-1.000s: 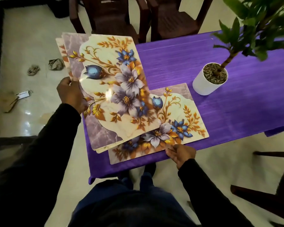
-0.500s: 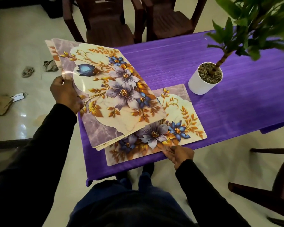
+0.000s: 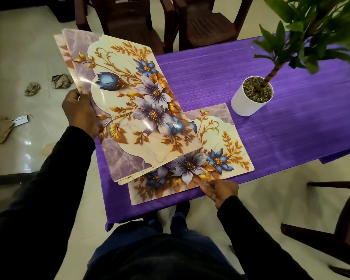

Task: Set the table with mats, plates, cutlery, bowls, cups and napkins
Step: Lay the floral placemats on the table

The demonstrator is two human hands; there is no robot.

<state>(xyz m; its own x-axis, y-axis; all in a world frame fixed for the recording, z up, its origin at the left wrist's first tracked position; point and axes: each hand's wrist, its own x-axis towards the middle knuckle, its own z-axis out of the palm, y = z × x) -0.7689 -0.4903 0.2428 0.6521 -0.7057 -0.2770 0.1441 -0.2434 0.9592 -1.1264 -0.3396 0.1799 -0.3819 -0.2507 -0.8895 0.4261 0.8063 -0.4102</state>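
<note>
My left hand (image 3: pixel 80 113) grips the left edge of a stack of floral mats (image 3: pixel 133 102), held up over the near left corner of the table. The mats show blue and lilac flowers with gold leaves on a marbled ground. One more floral mat (image 3: pixel 220 154) lies flat on the purple tablecloth (image 3: pixel 291 122) at the near edge, partly hidden under the held stack. My right hand (image 3: pixel 220 190) touches that mat's near edge with its fingertips.
A white pot with a green plant (image 3: pixel 251 98) stands on the cloth just beyond the laid mat. Dark wooden chairs (image 3: pixel 129 23) stand at the far side, another chair (image 3: pixel 331 229) at the near right. Crumpled paper (image 3: pixel 61 80) litters the floor at left.
The held stack has tilted and shifted slightly in my left hand. My right hand stays at the near edge of the flat mat, which has barely moved.
</note>
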